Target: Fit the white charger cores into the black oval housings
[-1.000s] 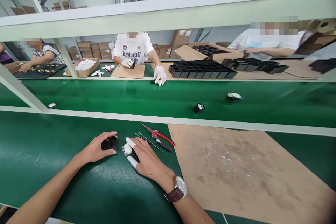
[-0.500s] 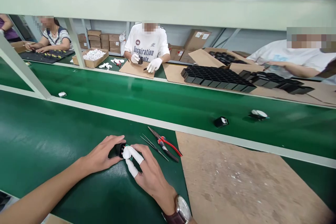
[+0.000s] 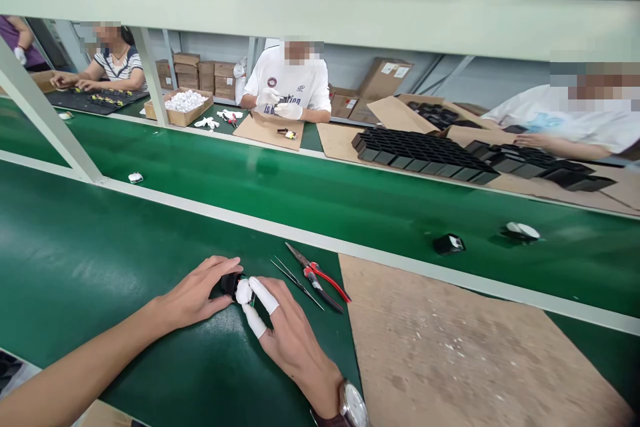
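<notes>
My left hand (image 3: 200, 290) is closed around a small black plastic housing (image 3: 229, 284), thumb and fingers on either side of it. Against the housing's right end sits a round white part (image 3: 244, 292) with a bit of green board and wire at its edge. My right hand (image 3: 285, 320), with white finger cots on thumb and index finger, pinches this white part. Right of my hands lie tweezers (image 3: 297, 283) and long-nose pliers (image 3: 317, 275) with red and black handles on the green bench.
A stained cardboard sheet (image 3: 470, 347) covers the bench at right. Beyond a pale rail, a green belt (image 3: 280, 180) carries a black housing (image 3: 449, 244) and white-topped parts (image 3: 521, 232). Across it, co-workers sit by rows of black housings (image 3: 420, 153) and a box of white parts (image 3: 184, 101).
My hands stay together on the housing and the white part. The parts on the belt have moved right. Across the belt, the middle co-worker's gloved hands have come together, and a small part lies on their cardboard.
</notes>
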Available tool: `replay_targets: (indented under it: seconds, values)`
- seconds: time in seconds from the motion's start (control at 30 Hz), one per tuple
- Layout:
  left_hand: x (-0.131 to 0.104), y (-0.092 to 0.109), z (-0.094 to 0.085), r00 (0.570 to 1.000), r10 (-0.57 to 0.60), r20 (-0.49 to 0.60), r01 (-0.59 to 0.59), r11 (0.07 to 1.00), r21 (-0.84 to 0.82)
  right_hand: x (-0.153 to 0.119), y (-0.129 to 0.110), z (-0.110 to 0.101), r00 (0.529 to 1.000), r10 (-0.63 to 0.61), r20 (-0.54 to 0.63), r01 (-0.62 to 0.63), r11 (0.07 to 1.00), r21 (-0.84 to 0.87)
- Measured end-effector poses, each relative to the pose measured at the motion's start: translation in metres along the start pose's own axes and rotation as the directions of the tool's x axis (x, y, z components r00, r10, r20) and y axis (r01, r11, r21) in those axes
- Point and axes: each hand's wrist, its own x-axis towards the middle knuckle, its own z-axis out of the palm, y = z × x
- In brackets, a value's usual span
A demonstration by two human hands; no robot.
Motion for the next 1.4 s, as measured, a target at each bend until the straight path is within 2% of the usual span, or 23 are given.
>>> replay_targets:
  seconds: [0.23, 0.53, 0.73, 0.93, 1.07, 1.17, 1.27, 1.4]
  values:
    - [0.000, 0.000, 0.001, 0.999, -0.030, 0.024, 0.030, 1.000, 0.004, 0.001, -0.001, -0.004, 0.998, 0.020, 0.062, -0.019, 1.000, -0.006]
    - [0.002, 0.002, 0.004, 1.000, 0.009, -0.006, -0.009, 0.998, 0.055, 0.002, -0.002, -0.009, 0.989, 0.057, 0.139, -0.055, 0.998, -0.018]
    - [0.000, 0.001, 0.007, 1.000, 0.005, 0.009, -0.006, 0.999, 0.040, 0.002, -0.002, -0.008, 0.987, 0.029, 0.157, -0.025, 0.999, -0.031]
    - [-0.003, 0.002, 0.009, 0.987, -0.139, 0.080, 0.143, 0.989, -0.049, -0.002, 0.002, -0.001, 0.997, 0.019, 0.075, -0.022, 0.999, 0.041]
    - [-0.006, 0.001, 0.011, 0.975, -0.195, 0.106, 0.204, 0.976, -0.082, 0.000, 0.002, 0.002, 0.990, 0.033, 0.138, -0.032, 0.999, -0.010]
    - [-0.005, 0.002, 0.012, 0.975, -0.183, 0.127, 0.199, 0.972, -0.124, 0.003, 0.003, 0.004, 0.986, 0.052, 0.156, -0.054, 0.999, 0.003]
    - [-0.004, 0.005, 0.012, 0.981, -0.165, 0.105, 0.180, 0.971, -0.160, 0.000, 0.005, 0.006, 0.993, 0.053, 0.109, -0.061, 0.996, 0.071]
    - [-0.003, 0.006, 0.009, 0.999, -0.038, 0.014, 0.039, 0.990, -0.135, -0.006, 0.005, 0.009, 0.993, 0.091, 0.078, -0.095, 0.995, 0.043]
